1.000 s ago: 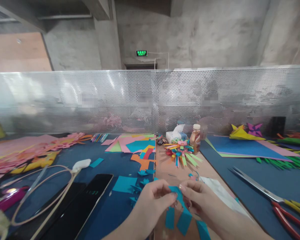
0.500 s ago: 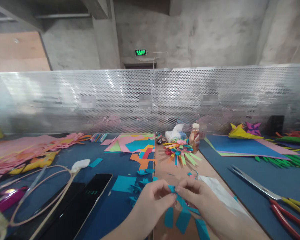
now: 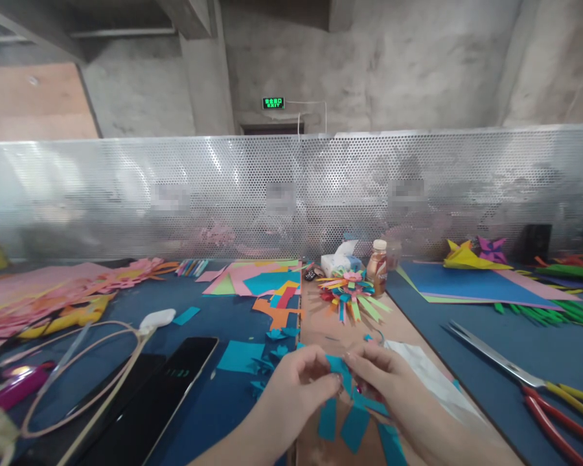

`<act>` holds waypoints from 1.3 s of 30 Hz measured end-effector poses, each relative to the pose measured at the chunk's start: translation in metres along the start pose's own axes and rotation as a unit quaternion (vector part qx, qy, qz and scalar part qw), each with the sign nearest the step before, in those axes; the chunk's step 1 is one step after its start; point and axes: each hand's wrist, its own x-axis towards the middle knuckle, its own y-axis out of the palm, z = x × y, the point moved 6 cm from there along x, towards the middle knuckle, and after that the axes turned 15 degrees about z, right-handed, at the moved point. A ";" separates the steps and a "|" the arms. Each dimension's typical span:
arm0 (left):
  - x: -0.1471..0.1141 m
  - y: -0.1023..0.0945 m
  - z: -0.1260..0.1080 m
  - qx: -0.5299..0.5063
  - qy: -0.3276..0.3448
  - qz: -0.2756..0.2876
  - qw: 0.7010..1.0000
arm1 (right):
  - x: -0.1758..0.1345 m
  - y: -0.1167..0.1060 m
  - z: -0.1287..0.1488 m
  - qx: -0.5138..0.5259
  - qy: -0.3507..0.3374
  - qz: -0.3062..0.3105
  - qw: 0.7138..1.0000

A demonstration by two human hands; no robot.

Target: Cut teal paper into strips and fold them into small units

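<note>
Between my two hands is a small piece of blue paper (image 3: 339,366), pinched from both sides above the brown strip of the table. My left hand (image 3: 298,395) grips its left part between thumb and fingers. On the other side, the fingertips of my right hand (image 3: 381,375) close on its upper right edge. Several blue paper strips (image 3: 355,424) lie below the hands, partly covered by them. Just left of my left hand are folded blue paper flowers (image 3: 279,351) and a flat blue sheet (image 3: 240,356).
A multicoloured paper flower (image 3: 352,291), a bottle (image 3: 377,268) and a tissue box (image 3: 340,262) stand ahead. Scissors (image 3: 510,369) lie at right, a phone (image 3: 160,401) and cable (image 3: 131,366) at left. A perforated metal screen (image 3: 223,194) closes the back.
Both hands stay at nearly the same spot. The fingers have shifted slightly on the blue paper, and more of it shows between them.
</note>
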 end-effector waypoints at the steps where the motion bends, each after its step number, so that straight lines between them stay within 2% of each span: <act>1: 0.000 0.000 0.000 -0.001 0.002 0.002 1.000 | 0.000 0.000 -0.001 -0.003 0.002 0.002 1.000; 8: 0.001 0.001 0.001 -0.008 -0.005 0.013 1.000 | 0.000 0.001 0.002 -0.021 0.006 0.011 1.000; 14: 0.001 0.001 -0.001 0.012 0.010 0.010 1.000 | 0.001 0.003 0.007 -0.069 -0.047 0.013 0.996; 18: 0.002 0.001 0.000 0.027 0.016 0.005 1.000 | 0.003 0.003 0.006 -0.109 -0.049 0.020 0.993; 26: 0.000 0.000 -0.003 0.020 -0.005 0.000 1.000 | 0.000 0.005 0.009 -0.049 -0.032 0.002 0.998; 34: -0.001 0.003 -0.003 0.059 0.015 0.013 0.998 | -0.004 0.006 0.005 -0.022 0.001 -0.005 1.000; 39: -0.001 0.003 -0.003 0.046 0.013 0.021 0.999 | 0.000 0.003 0.002 -0.032 0.004 0.026 0.999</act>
